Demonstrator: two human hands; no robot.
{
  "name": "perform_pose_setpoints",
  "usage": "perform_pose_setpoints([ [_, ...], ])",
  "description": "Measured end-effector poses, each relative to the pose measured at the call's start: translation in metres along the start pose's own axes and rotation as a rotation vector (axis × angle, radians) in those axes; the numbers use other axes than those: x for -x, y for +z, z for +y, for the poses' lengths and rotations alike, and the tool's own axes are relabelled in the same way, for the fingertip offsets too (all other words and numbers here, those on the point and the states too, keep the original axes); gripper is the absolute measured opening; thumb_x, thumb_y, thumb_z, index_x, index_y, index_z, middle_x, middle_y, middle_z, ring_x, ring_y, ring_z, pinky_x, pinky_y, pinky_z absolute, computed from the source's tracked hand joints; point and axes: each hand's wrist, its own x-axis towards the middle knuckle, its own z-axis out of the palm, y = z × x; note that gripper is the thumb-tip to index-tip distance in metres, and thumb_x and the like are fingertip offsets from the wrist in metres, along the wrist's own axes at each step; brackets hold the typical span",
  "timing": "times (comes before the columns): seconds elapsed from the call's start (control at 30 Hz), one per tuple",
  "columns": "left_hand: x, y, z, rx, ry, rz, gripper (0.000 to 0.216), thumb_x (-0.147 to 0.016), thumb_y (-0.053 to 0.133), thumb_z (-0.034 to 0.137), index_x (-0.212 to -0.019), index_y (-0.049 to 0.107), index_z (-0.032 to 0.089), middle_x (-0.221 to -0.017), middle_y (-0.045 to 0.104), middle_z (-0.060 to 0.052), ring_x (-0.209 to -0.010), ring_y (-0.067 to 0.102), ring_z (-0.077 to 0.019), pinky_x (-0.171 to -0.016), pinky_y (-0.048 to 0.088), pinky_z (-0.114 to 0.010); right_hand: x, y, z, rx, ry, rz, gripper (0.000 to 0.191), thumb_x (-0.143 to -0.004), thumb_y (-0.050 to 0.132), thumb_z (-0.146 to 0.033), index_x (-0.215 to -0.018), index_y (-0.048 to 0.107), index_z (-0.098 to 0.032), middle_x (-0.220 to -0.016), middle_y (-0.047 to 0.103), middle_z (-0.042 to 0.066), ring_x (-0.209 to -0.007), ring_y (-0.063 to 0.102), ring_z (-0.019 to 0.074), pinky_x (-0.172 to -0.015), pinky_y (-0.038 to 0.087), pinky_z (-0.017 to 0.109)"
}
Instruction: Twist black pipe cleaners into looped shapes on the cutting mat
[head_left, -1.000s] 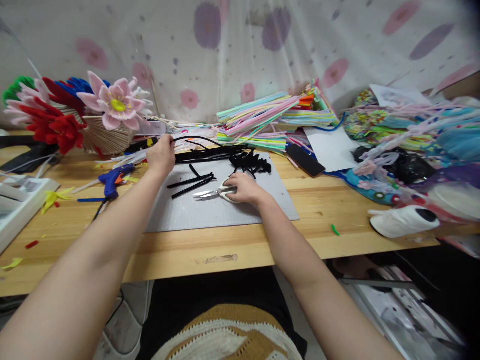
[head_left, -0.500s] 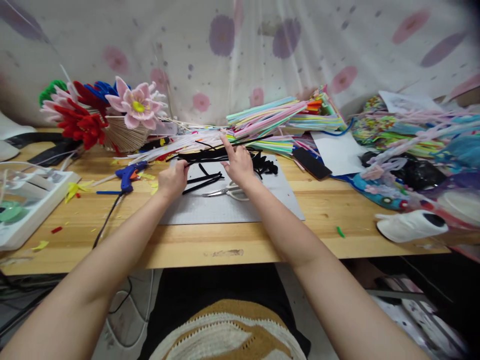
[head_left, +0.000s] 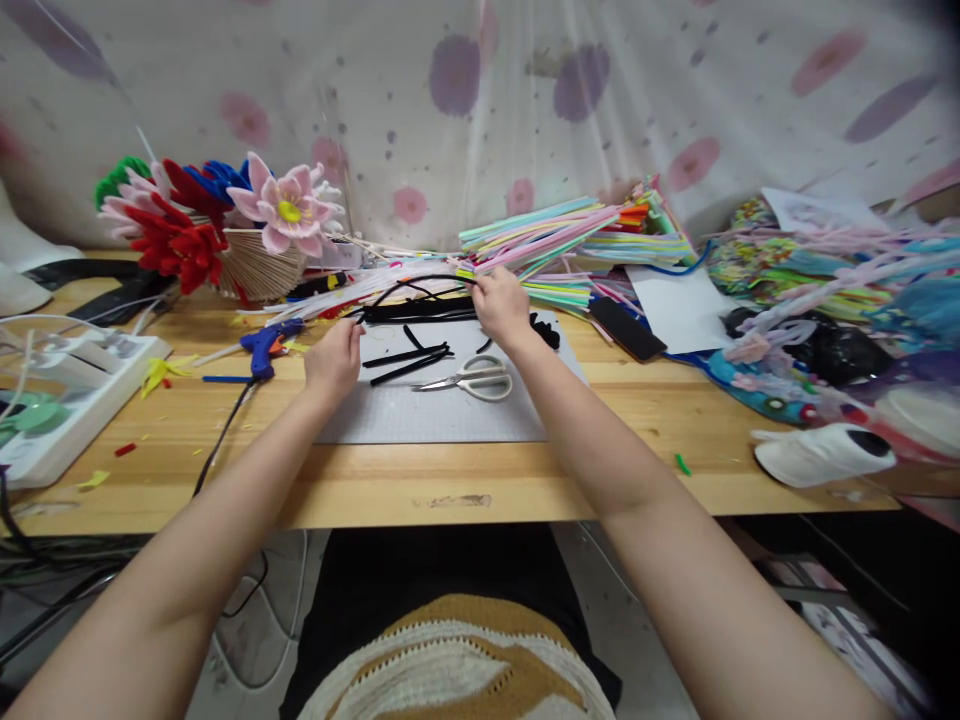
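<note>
My left hand (head_left: 334, 356) is closed at the left edge of the grey board, pinching one end of a black pipe cleaner (head_left: 421, 279). That pipe cleaner bows upward across to my right hand (head_left: 501, 304), whose closed fingers grip it near the other end. Beneath it lies a bundle of black pipe cleaners (head_left: 420, 311) along the back of the board (head_left: 450, 425). Shorter black pieces (head_left: 409, 362) rest in front of the bundle. Scissors (head_left: 484, 378) lie on the board below my right hand. A bunched black fuzzy piece (head_left: 546, 330) is partly hidden behind my right wrist.
A blue glue gun (head_left: 264, 346) and a white power strip (head_left: 90, 400) are at the left, with fuzzy flowers (head_left: 287, 212) behind. Coloured pipe cleaners (head_left: 540, 235) lie at the back. A black slab (head_left: 627, 328) and a white object (head_left: 825, 455) sit to the right.
My right hand has gone from an extended finger to a closed grip on the black pipe cleaner, which now arches above the bundle. The scissors' handles have come into view.
</note>
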Motion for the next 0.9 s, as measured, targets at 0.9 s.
perform_pose_setpoints([
  [0.9,0.017,0.017,0.065,1.339,-0.595,-0.654,0.015,-0.083,0.044,0.010,-0.074,0.056,0.010,-0.055,0.049,0.001,-0.038,0.036,-0.0019,-0.037,0.027,-0.013,0.048,0.041,-0.027,-1.089,0.375,-0.525,0.015,-0.072,0.062,-0.024,-0.072,0.052,-0.015,-0.056,0.057,-0.004,-0.044,0.044,0.0034,-0.046,0.037,0.016],
])
